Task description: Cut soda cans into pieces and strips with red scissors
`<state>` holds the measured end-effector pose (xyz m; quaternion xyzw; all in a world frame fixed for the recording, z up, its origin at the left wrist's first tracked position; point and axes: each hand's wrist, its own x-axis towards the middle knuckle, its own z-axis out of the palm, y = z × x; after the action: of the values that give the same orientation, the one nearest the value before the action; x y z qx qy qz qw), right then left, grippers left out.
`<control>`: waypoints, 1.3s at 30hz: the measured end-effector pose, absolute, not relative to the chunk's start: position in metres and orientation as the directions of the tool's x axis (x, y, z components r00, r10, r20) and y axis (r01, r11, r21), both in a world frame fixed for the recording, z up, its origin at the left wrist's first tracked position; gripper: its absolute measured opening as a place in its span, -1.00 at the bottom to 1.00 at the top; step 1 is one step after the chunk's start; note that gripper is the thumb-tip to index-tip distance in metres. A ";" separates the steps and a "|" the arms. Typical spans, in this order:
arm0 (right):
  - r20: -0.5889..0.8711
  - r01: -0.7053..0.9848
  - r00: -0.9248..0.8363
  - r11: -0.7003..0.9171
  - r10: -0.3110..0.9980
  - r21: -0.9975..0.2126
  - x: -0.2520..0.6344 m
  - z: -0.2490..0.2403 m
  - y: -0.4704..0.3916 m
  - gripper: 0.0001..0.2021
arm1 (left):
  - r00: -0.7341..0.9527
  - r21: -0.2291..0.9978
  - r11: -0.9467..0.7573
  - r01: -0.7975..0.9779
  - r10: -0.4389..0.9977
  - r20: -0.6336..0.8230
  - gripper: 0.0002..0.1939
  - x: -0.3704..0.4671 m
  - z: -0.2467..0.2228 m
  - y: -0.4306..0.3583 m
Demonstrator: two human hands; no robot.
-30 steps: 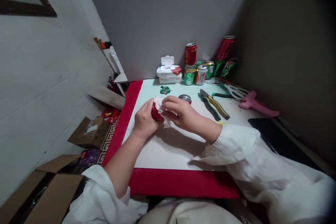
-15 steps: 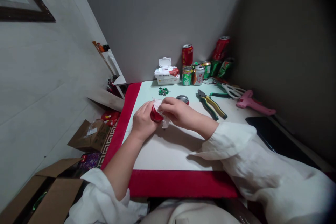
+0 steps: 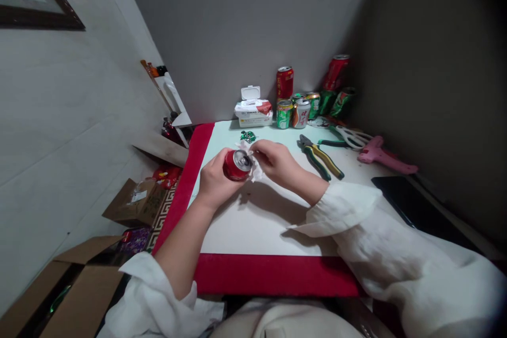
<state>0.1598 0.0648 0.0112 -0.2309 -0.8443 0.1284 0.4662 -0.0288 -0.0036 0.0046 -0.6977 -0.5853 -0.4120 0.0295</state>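
Note:
My left hand is wrapped round the side of a small red drink can, held above the white tabletop sheet. The can is tilted, its silver top toward me. At its right side, my right hand pinches a crumpled white wipe, which touches the can near the rim. Part of the wipe sticks up behind the can. A small pile of shiny green pieces lies just beyond my hands.
Behind stand a wipes pack with its lid up and several drink cans. To the right lie green-and-yellow pliers, white-handled scissors, a pink glue gun and a flat black object. Cardboard boxes sit at left.
The can has turned so that its silver top now faces me. The wipe has shifted to its right side with my right hand. The round tin piece behind that hand is now almost hidden.

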 end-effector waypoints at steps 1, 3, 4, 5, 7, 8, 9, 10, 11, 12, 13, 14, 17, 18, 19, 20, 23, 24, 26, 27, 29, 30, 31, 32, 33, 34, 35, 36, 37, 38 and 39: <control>0.747 0.267 -0.419 0.856 0.517 -0.442 0.159 0.013 0.063 -0.88 | -0.056 0.470 -0.308 0.827 0.787 0.614 -0.45 -0.030 0.006 -0.003; 0.781 0.228 -0.378 0.868 0.496 -0.441 0.157 0.014 0.059 -0.90 | -0.119 0.513 -0.293 0.807 0.770 0.627 -0.39 -0.031 0.007 -0.003; 0.794 0.198 -0.379 0.879 0.476 -0.433 0.155 0.014 0.056 -0.92 | -0.140 0.526 -0.286 0.801 0.764 0.630 -0.38 -0.032 0.008 -0.003; 0.804 0.168 -0.383 0.890 0.456 -0.425 0.153 0.013 0.053 -0.93 | -0.151 0.534 -0.281 0.798 0.764 0.628 -0.38 -0.032 0.007 -0.002; 0.815 0.127 -0.384 0.899 0.433 -0.418 0.150 0.009 0.048 -0.92 | -0.152 0.541 -0.282 0.792 0.768 0.623 -0.39 -0.032 0.007 -0.002; 0.819 0.119 -0.373 0.898 0.435 -0.423 0.148 0.008 0.046 -0.91 | -0.149 0.544 -0.287 0.788 0.769 0.622 -0.39 -0.032 0.006 -0.002; 0.823 0.111 -0.358 0.895 0.442 -0.432 0.148 0.008 0.044 -0.92 | -0.149 0.551 -0.292 0.782 0.770 0.620 -0.39 -0.033 0.005 -0.002; 0.825 0.100 -0.345 0.892 0.447 -0.441 0.147 0.008 0.043 -0.93 | -0.154 0.562 -0.295 0.773 0.771 0.617 -0.38 -0.032 0.005 -0.002; 0.826 0.091 -0.329 0.886 0.457 -0.454 0.147 0.010 0.042 -0.93 | -0.164 0.577 -0.296 0.761 0.773 0.613 -0.38 -0.032 0.004 -0.002; 0.827 0.087 -0.304 0.878 0.473 -0.470 0.148 0.012 0.041 -0.92 | -0.179 0.598 -0.294 0.746 0.776 0.605 -0.38 -0.032 0.004 -0.001; 0.829 0.090 -0.265 0.868 0.493 -0.487 0.148 0.014 0.041 -0.91 | -0.199 0.623 -0.289 0.727 0.779 0.595 -0.37 -0.032 0.004 -0.001; 0.831 0.097 -0.218 0.859 0.512 -0.503 0.148 0.016 0.040 -0.91 | -0.228 0.654 -0.281 0.702 0.781 0.581 -0.36 -0.032 0.004 0.000; 0.845 0.121 -0.126 0.853 0.520 -0.507 0.145 0.014 0.037 -0.92 | -0.305 0.767 -0.275 0.579 0.800 0.517 -0.37 -0.031 0.004 0.002; 0.853 0.120 -0.136 0.863 0.503 -0.490 0.143 0.011 0.035 -0.88 | -0.310 0.801 -0.289 0.524 0.812 0.495 -0.39 -0.031 0.003 0.003; 0.858 0.120 -0.166 0.874 0.485 -0.471 0.141 0.006 0.033 -0.82 | -0.308 0.829 -0.305 0.469 0.823 0.477 -0.42 -0.031 0.003 0.003; 0.859 0.121 -0.211 0.884 0.467 -0.451 0.139 0.000 0.030 -0.73 | -0.305 0.851 -0.321 0.417 0.832 0.463 -0.44 -0.031 0.002 0.004; 0.808 0.145 -0.393 0.897 0.439 -0.417 0.133 -0.016 0.020 -0.47 | -0.357 0.894 -0.326 0.307 0.831 0.426 -0.47 -0.030 -0.001 0.005; 0.783 0.156 -0.451 0.901 0.430 -0.405 0.132 -0.020 0.016 -0.40 | -0.389 0.904 -0.316 0.287 0.824 0.411 -0.48 -0.031 -0.002 0.006; 0.738 0.179 -0.544 0.915 0.399 -0.363 0.130 -0.026 0.010 -0.24 | -0.435 0.917 -0.308 0.253 0.811 0.392 -0.48 -0.032 -0.003 0.008; 0.719 0.199 -0.577 0.920 0.388 -0.337 0.129 -0.028 0.008 -0.15 | -0.446 0.921 -0.313 0.233 0.807 0.387 -0.48 -0.032 -0.004 0.008; 0.684 0.265 -0.621 0.924 0.383 -0.277 0.126 -0.031 0.006 -0.01 | -0.445 0.924 -0.331 0.193 0.809 0.383 -0.50 -0.034 -0.006 0.010; 0.672 0.302 -0.633 0.922 0.384 -0.242 0.124 -0.033 0.006 0.02 | -0.443 0.924 -0.341 0.172 0.811 0.382 -0.51 -0.035 -0.006 0.011; 0.667 0.333 -0.640 0.920 0.382 -0.208 0.122 -0.034 0.007 0.02 | -0.443 0.926 -0.347 0.148 0.814 0.376 -0.51 -0.035 -0.007 0.011; 0.668 0.357 -0.640 0.917 0.379 -0.178 0.121 -0.034 0.008 -0.01 | -0.440 0.930 -0.348 0.114 0.822 0.361 -0.51 -0.034 -0.007 0.011; 0.677 0.370 -0.635 0.916 0.371 -0.155 0.120 -0.033 0.009 -0.06 | -0.432 0.935 -0.348 0.062 0.836 0.340 -0.50 -0.033 -0.007 0.011; 0.692 0.371 -0.627 0.919 0.357 -0.138 0.120 -0.032 0.011 -0.12 | -0.412 0.938 -0.347 -0.006 0.855 0.314 -0.49 -0.032 -0.008 0.011; 0.707 0.367 -0.615 0.921 0.348 -0.134 0.121 -0.030 0.012 -0.17 | -0.379 0.936 -0.344 -0.080 0.878 0.291 -0.47 -0.030 -0.008 0.010; 0.720 0.363 -0.599 0.920 0.351 -0.146 0.122 -0.027 0.013 -0.20 | -0.335 0.928 -0.340 -0.152 0.901 0.275 -0.46 -0.028 -0.008 0.010; 0.730 0.360 -0.577 0.916 0.368 -0.177 0.124 -0.024 0.014 -0.21 | -0.288 0.917 -0.337 -0.214 0.919 0.271 -0.46 -0.026 -0.008 0.009; 0.734 0.354 -0.552 0.908 0.396 -0.223 0.126 -0.021 0.015 -0.20 | -0.244 0.905 -0.335 -0.262 0.930 0.274 -0.46 -0.025 -0.007 0.008; 0.732 0.341 -0.526 0.896 0.433 -0.285 0.129 -0.018 0.016 -0.18 | -0.207 0.895 -0.331 -0.298 0.938 0.278 -0.48 -0.024 -0.006 0.008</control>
<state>0.1286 0.0162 -0.0175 -0.2219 -0.8720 0.0534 0.4331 -0.0235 0.0075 -0.0062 -0.4404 -0.3632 -0.6868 -0.4499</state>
